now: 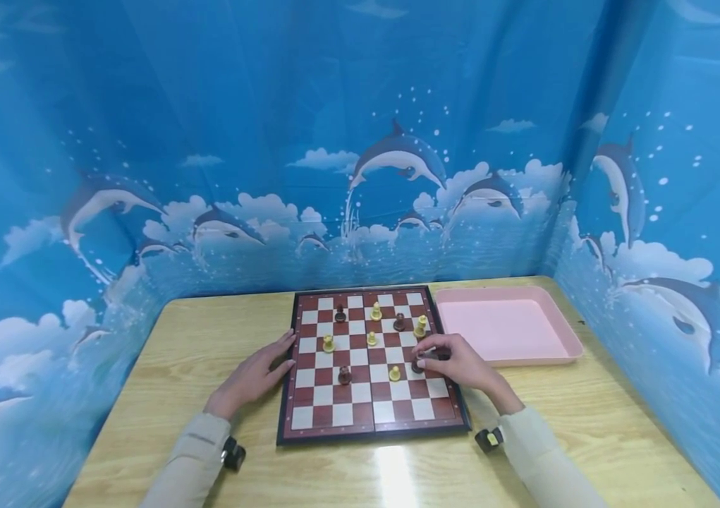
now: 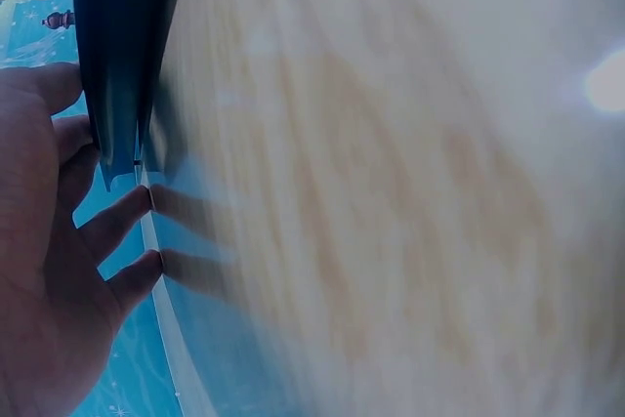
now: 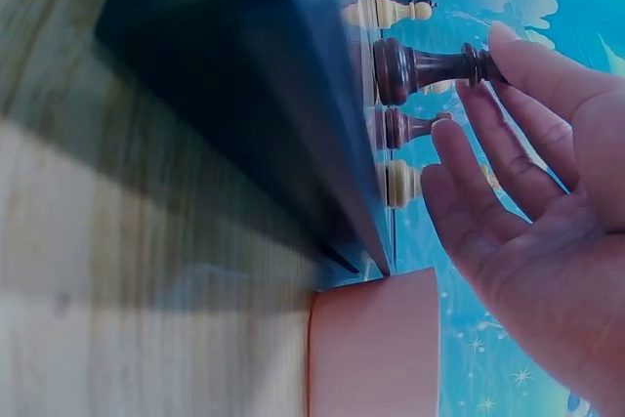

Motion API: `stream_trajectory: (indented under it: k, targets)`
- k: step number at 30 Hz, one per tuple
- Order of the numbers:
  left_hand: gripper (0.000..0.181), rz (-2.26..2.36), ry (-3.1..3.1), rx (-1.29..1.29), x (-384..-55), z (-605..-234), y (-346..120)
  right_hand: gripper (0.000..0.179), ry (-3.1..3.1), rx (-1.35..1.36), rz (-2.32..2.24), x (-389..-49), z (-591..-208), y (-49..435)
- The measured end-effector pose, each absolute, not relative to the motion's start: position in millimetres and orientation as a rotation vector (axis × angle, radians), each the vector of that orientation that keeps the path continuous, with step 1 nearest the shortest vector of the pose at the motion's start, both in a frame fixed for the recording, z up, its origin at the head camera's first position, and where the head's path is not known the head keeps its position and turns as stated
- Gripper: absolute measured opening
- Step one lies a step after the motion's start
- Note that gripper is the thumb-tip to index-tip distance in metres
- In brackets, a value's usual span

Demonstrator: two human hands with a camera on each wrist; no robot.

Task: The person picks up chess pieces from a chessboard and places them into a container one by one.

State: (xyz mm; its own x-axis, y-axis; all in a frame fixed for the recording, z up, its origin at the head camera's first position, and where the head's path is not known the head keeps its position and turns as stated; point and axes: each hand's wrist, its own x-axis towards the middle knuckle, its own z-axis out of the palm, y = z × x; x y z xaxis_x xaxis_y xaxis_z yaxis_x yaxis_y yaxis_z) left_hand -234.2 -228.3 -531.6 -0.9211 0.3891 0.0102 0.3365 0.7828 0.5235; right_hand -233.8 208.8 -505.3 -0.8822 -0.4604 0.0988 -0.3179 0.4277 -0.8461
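Note:
A chessboard [image 1: 360,410] with a dark rim lies on the table, bearing several dark and pale yellow pieces. At its right side my right hand [image 1: 461,363] pinches the upper part of a tall dark brown chess piece [image 3: 430,67]; the fingertips cover its top. The base of that piece appears to stand on the board in the right wrist view. A yellow pawn [image 1: 394,374] stands just left of it. My left hand [image 1: 254,377] rests at the board's left edge, fingers extended and touching the rim, holding nothing.
A shallow pink tray [image 1: 572,346] stands beyond my right hand, against the board's far right side. Other pieces include a dark one [image 1: 344,375] near the board's middle and a yellow knight-like one [image 1: 328,344]. Blue dolphin-print curtains [image 1: 258,141] surround the wooden table [image 1: 207,331].

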Motion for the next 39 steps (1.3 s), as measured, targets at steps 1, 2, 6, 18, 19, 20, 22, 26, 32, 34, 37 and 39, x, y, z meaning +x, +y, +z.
stream_trajectory:
  k: [1,2,6,18,19,20,22,26,32,34,37,39]
  targets:
    - [0.063,0.812,2.873,0.587,-234,-532,-229,0.025,2.536,-0.701,-1.456,-234,-505,209]
    - [0.063,0.811,2.873,0.59,-234,-532,-229,0.025,2.543,-0.706,-1.465,-233,-504,208]
    - [0.062,0.805,2.876,0.609,-234,-532,-230,0.027,2.559,-0.711,-1.501,-232,-497,207]
    - [0.061,0.803,2.87,0.602,-234,-529,-229,0.027,2.482,-0.741,-1.505,-227,-491,205]
    - [0.061,0.801,2.871,0.6,-234,-529,-229,0.027,2.477,-0.743,-1.507,-227,-491,205]
    - [0.061,0.803,2.868,0.598,-234,-529,-229,0.027,2.471,-0.744,-1.511,-227,-491,205]
    - [0.061,0.801,2.868,0.6,-234,-530,-229,0.027,2.473,-0.75,-1.502,-228,-491,206]
    - [0.061,0.805,2.866,0.597,-235,-531,-229,0.027,2.483,-0.755,-1.488,-229,-490,207]
    - [0.061,0.804,2.871,0.595,-237,-531,-229,0.028,2.537,-0.74,-1.476,-230,-487,209]
    - [0.061,0.807,2.874,0.594,-237,-531,-229,0.028,2.545,-0.736,-1.475,-231,-485,210]
    - [0.062,0.806,2.875,0.592,-236,-531,-229,0.027,2.566,-0.726,-1.457,-231,-486,213]
    - [0.062,0.806,2.872,0.596,-235,-531,-228,0.026,2.581,-0.73,-1.458,-232,-488,216]
